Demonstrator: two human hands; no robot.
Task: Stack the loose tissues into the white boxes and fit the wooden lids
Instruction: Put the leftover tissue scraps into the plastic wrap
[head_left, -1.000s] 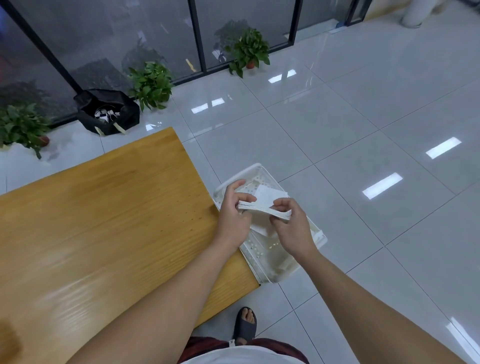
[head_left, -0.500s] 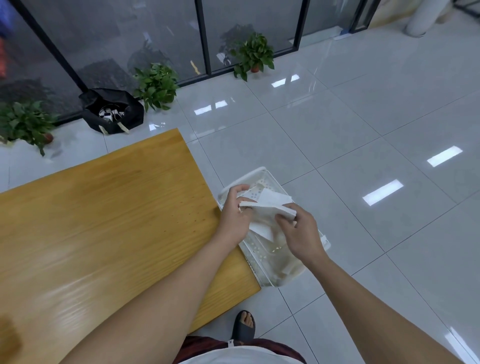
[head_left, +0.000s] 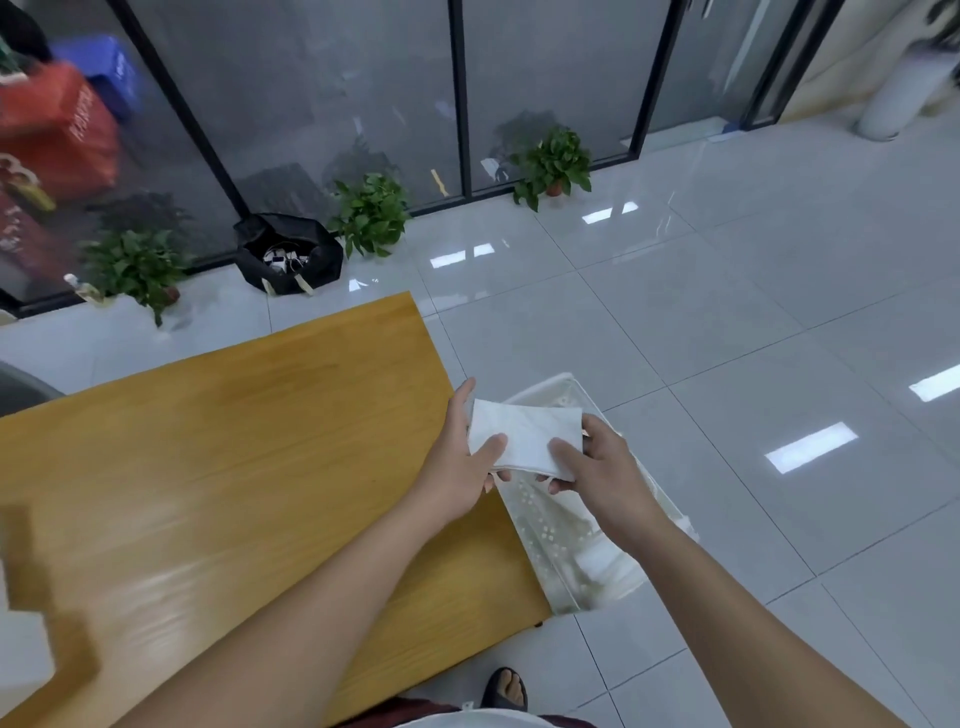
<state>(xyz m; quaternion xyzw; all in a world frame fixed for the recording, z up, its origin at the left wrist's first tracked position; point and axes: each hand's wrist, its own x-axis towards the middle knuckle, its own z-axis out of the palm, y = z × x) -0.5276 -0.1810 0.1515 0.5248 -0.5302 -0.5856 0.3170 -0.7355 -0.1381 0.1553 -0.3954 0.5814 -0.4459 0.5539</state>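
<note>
**Both hands square a tissue stack above the bin**

A person holds a flat stack of tissues between two hands just off the far right corner of a wooden table, directly over a clear plastic bin that stands on the floor against the table's edge. The left hand grips the stack's left end, thumb laid on top and fingers curled underneath; the right hand pinches the right end the same way, thumb on the top sheet. The stack lies roughly level, its top sheet smooth, a loose edge hanging out below on the near side.

The step in hand appears to be gathering and evening the sheets before they go into a box — and it will go best if both thumbs keep light, even pressure so the top sheet does not slide, while the fingers beneath tuck that hanging edge back in line. Tissue is soft and crushes easily; a hard squeeze would likely crease it. More white tissue seems to lie in the bin. A blurred white and wood-coloured shape at the table's near left may be a box and lid — too smeared to say.
</note>
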